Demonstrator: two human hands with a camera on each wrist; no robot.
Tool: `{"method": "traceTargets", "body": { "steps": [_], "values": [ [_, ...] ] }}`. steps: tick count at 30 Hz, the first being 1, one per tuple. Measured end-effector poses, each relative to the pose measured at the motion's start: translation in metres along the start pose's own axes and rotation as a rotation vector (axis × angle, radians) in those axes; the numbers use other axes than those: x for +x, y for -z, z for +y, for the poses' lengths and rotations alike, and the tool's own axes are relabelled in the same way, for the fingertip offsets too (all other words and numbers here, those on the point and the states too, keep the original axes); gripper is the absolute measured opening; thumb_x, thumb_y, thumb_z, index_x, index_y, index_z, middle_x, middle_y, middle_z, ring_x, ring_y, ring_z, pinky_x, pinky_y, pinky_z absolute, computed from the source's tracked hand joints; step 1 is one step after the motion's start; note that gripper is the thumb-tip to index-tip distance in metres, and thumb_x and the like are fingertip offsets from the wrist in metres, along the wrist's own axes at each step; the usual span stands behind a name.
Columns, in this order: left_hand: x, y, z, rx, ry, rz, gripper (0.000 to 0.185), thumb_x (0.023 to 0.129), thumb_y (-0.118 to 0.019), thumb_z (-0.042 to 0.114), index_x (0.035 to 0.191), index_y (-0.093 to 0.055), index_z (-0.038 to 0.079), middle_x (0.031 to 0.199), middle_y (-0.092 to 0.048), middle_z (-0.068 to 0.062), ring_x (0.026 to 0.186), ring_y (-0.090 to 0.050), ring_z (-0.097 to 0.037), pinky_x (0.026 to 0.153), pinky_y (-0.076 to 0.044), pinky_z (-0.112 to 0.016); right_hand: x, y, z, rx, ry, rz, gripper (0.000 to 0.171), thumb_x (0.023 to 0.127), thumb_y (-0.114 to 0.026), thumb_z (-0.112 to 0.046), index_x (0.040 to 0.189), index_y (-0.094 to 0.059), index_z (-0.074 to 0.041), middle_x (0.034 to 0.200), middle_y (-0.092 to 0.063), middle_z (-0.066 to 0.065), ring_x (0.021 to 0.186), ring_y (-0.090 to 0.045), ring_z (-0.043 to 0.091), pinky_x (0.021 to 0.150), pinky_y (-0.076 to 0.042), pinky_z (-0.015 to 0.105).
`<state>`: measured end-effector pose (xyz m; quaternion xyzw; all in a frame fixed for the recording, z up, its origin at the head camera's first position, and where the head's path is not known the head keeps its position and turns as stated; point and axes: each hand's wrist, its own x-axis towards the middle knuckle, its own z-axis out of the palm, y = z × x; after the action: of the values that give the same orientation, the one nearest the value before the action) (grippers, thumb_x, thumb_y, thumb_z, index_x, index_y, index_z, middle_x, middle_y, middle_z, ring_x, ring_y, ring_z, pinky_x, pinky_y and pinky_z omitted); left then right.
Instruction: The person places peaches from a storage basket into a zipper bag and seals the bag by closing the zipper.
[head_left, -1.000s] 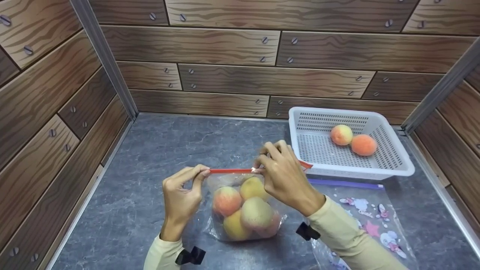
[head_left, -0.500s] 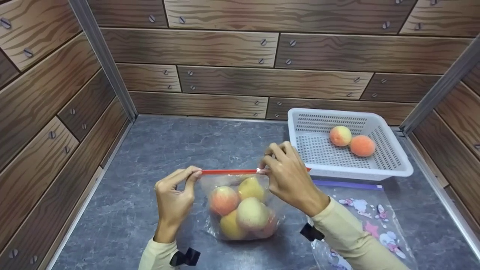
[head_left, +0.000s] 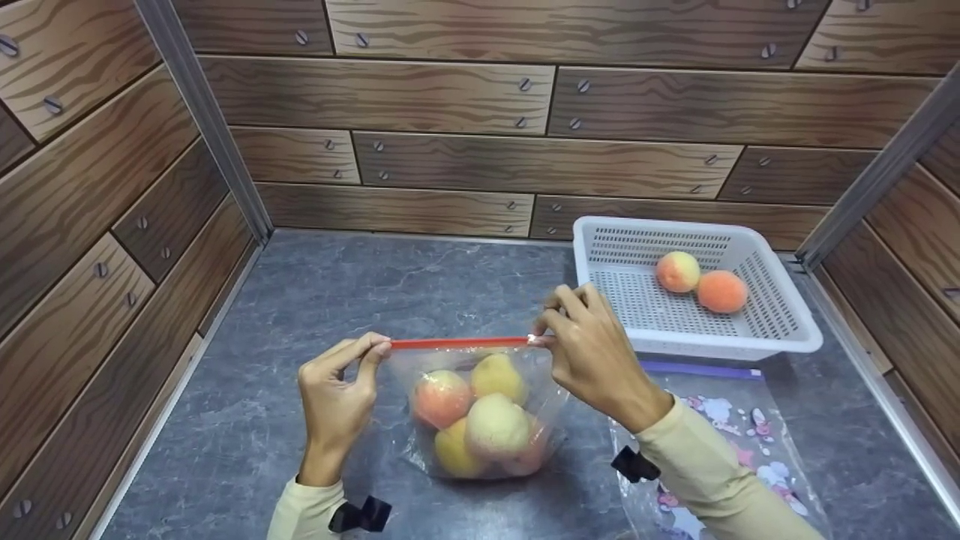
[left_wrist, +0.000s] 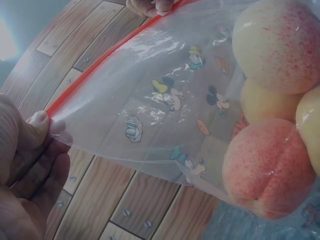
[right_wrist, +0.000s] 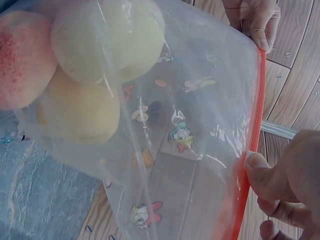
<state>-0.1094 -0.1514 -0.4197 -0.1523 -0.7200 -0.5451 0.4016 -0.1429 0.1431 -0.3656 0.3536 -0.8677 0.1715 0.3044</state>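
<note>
A clear zip bag (head_left: 553, 367) printed with cartoon figures stands on the table, bulging with several peaches (head_left: 496, 427). Along its top runs a red zip strip (head_left: 457, 343), drawn straight between both hands. My left hand (head_left: 337, 401) pinches the strip's left corner between thumb and forefinger. On the right, my right hand (head_left: 592, 356) pinches the strip at the small white slider (head_left: 532, 340). The right wrist view shows the thumb (right_wrist: 265, 175) pressed on the red strip, which runs on past it. In the left wrist view, a blushed peach (left_wrist: 270, 167) lies against the plastic.
A white perforated basket (head_left: 697, 341) with two peaches (head_left: 701, 283) stands at the back right. Before it lies a flat printed bag with a purple zip strip (head_left: 701, 369), partly under my right forearm. Wood-patterned walls (head_left: 450, 157) enclose the grey table (head_left: 225, 420).
My right hand has moved right along the red strip with the slider, while my left hand has shifted left. More of the strip shows between them. The basket stays put.
</note>
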Motion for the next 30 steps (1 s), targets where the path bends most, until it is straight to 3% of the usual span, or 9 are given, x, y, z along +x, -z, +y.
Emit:
{"method": "traceTargets", "body": {
  "steps": [7, 17, 30],
  "values": [
    [-0.001, 0.001, -0.003, -0.015, 0.011, -0.005, 0.012, 0.082, -0.077, -0.012, 0.088, -0.079, -0.001, 0.076, -0.073, -0.006, 0.067, -0.067, -0.019, 0.068, -0.055, -0.016, -0.005, 0.002, 0.005, -0.024, 0.004, 0.022, 0.018, 0.070, -0.083, -0.001, 0.078, -0.070, -0.009, 0.090, -0.058, 0.006, 0.082, -0.047, 0.030, 0.075, -0.043, 0.041],
    [-0.002, 0.004, -0.006, -0.034, 0.031, 0.002, 0.012, 0.082, -0.075, -0.015, 0.088, -0.078, -0.004, 0.076, -0.073, -0.009, 0.073, -0.068, -0.009, 0.072, -0.057, -0.018, -0.009, 0.006, 0.011, -0.039, 0.006, 0.035, 0.019, 0.069, -0.080, 0.005, 0.077, -0.069, -0.009, 0.088, -0.058, 0.006, 0.082, -0.048, 0.031, 0.074, -0.043, 0.041],
    [-0.001, 0.008, -0.009, -0.047, 0.048, 0.001, 0.011, 0.082, -0.074, -0.015, 0.089, -0.077, -0.006, 0.078, -0.073, -0.013, 0.076, -0.070, -0.009, 0.075, -0.059, -0.021, -0.018, 0.014, 0.020, -0.038, -0.033, 0.026, 0.019, 0.069, -0.083, 0.001, 0.079, -0.069, -0.008, 0.092, -0.060, 0.008, 0.085, -0.050, 0.034, 0.079, -0.045, 0.045]
  ]
}}
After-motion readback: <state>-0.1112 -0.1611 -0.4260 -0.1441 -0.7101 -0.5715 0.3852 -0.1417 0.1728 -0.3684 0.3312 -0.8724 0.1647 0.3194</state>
